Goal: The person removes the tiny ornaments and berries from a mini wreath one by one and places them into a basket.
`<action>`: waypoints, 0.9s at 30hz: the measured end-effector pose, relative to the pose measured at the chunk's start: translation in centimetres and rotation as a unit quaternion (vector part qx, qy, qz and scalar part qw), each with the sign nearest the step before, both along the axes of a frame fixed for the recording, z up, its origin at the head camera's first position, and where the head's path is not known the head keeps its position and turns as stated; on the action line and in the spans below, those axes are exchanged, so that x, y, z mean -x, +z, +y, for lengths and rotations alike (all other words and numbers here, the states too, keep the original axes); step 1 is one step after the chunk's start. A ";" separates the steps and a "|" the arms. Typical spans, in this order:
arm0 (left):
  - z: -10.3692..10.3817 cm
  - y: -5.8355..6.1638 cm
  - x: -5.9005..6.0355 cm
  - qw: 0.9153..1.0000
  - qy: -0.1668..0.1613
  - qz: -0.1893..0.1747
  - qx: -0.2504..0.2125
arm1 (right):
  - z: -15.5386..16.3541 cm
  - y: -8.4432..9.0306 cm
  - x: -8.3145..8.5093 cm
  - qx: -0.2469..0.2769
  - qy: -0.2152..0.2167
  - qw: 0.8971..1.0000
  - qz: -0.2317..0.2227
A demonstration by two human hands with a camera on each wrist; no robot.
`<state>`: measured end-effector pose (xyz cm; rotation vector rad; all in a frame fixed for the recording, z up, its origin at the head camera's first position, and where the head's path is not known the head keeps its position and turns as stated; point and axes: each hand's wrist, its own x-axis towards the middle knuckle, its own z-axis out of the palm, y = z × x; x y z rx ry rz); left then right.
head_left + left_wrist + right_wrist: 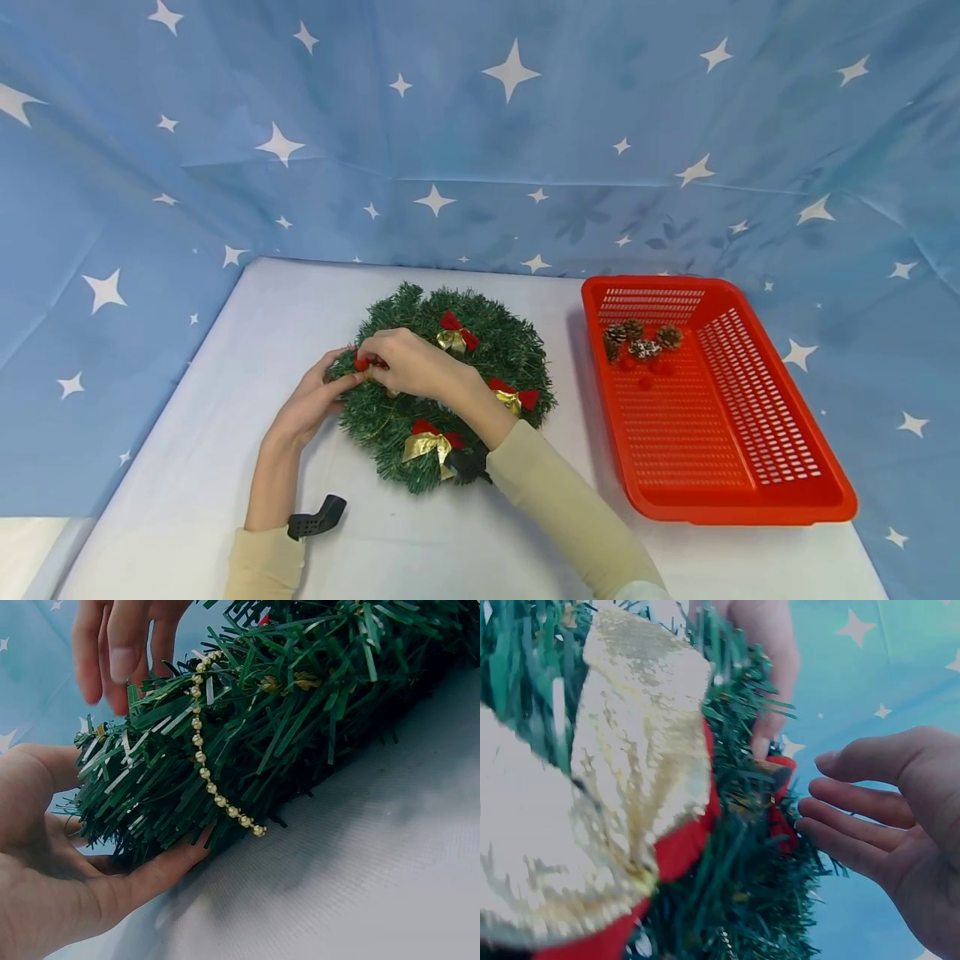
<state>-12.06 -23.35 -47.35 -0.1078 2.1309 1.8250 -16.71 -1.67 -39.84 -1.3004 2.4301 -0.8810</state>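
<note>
A green tinsel wreath [487, 308] lies on the white table. My left hand [311, 404] grips its left edge; in the left wrist view the fingers [161, 874] wrap round the tinsel beside a gold bead string [200, 757]. A left fingertip [761, 746] reaches a red bow [784, 769] on that edge. Right beside this bow is my right hand [408, 362], reaching across the wreath. Its thumb and fingers [855, 840] are spread apart with nothing visible between them in the right wrist view. Other red-and-gold bows [427, 442] sit round the wreath, one large and close in the right wrist view.
A red plastic basket [795, 400] stands at the right of the table. In its far left corner are several pine cones [645, 348] and small red balls [647, 383]. A blue cloth [480, 142] with white stars hangs behind and at the sides.
</note>
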 end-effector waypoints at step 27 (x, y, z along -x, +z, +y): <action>0.0 -0.3 0.0 1.000 0.013 -0.015 0.020 | -3.5 -0.9 0.0 -0.133 -0.006 0.983 0.125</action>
